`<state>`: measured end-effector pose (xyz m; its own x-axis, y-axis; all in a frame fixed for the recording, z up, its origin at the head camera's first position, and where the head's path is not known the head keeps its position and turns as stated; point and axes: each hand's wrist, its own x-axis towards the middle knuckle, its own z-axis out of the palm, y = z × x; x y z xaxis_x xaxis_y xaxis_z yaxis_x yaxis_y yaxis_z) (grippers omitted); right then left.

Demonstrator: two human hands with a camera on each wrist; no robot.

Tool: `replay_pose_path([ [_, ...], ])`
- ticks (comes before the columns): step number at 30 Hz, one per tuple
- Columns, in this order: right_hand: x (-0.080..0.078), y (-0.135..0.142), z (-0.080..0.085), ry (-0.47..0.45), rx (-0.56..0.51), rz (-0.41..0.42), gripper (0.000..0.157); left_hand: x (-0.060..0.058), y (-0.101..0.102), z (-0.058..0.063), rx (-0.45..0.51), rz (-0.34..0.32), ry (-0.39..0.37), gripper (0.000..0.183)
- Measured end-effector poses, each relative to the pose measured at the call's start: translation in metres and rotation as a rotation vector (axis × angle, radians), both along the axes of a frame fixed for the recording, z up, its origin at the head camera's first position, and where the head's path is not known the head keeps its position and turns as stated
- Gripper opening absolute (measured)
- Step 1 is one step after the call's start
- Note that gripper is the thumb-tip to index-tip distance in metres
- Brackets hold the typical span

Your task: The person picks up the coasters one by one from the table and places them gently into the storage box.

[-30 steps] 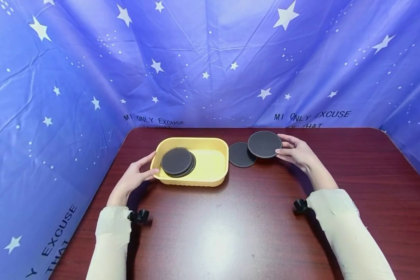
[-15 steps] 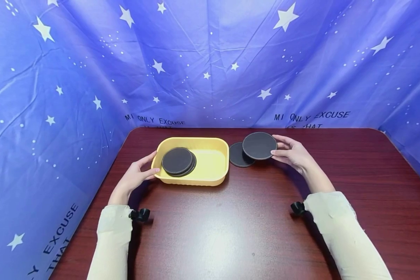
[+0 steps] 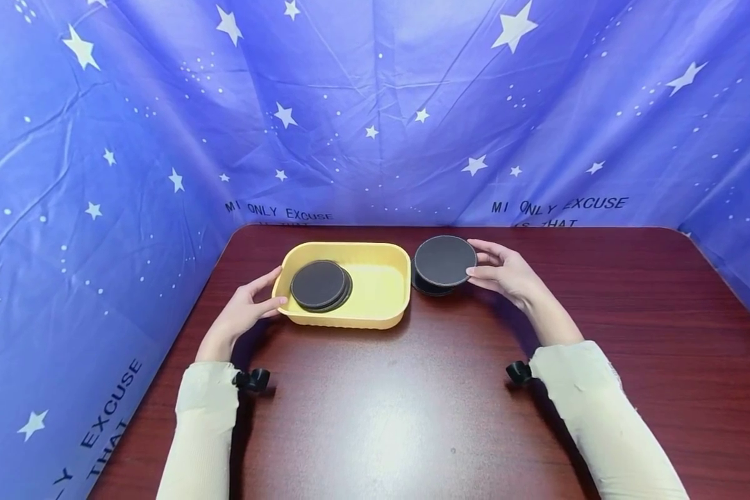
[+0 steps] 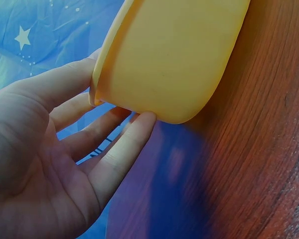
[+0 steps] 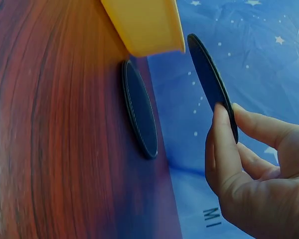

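Observation:
At the left end of a yellow rectangular basin (image 3: pixel 380 286), my left hand (image 3: pixel 240 316) grips the rim, with the thumb over the edge and the fingers along the outer wall (image 4: pixel 164 64). Inside the basin, toward its left side, lies a stack of round black coasters (image 3: pixel 317 283) with stitched edges. My right hand (image 3: pixel 506 278) pinches another black coaster (image 3: pixel 445 261) by its right edge. In the right wrist view this held coaster (image 5: pixel 209 77) is up off the table, above a black coaster (image 5: pixel 141 112) lying on the wood beside the basin.
A dark red wooden table (image 3: pixel 375 403) spans the view. Blue star-printed cloth (image 3: pixel 375 160) hangs behind it and along the left. A small black mount sits at each wrist, next to the pale sleeves (image 3: pixel 206 417).
My right hand has carried its coaster to the left, so that it now mostly covers the one on the table. The left hand keeps its grip on the basin.

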<state>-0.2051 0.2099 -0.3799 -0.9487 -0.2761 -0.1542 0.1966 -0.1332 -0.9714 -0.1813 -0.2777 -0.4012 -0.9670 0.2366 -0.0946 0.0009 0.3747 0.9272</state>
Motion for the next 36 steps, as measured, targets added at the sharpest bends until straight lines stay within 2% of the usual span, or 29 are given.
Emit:
replay_pose_path([
  [12, -0.001, -0.025, 0.007, 0.023, 0.04, 0.035, 0.074, -0.002, 0.0, 0.0, 0.009, 0.001, -0.012, 0.069],
  [36, -0.003, -0.077, 0.008, 0.029, 0.035, 0.083, 0.07, 0.0, 0.001, 0.0, 0.018, 0.012, -0.029, 0.069],
])
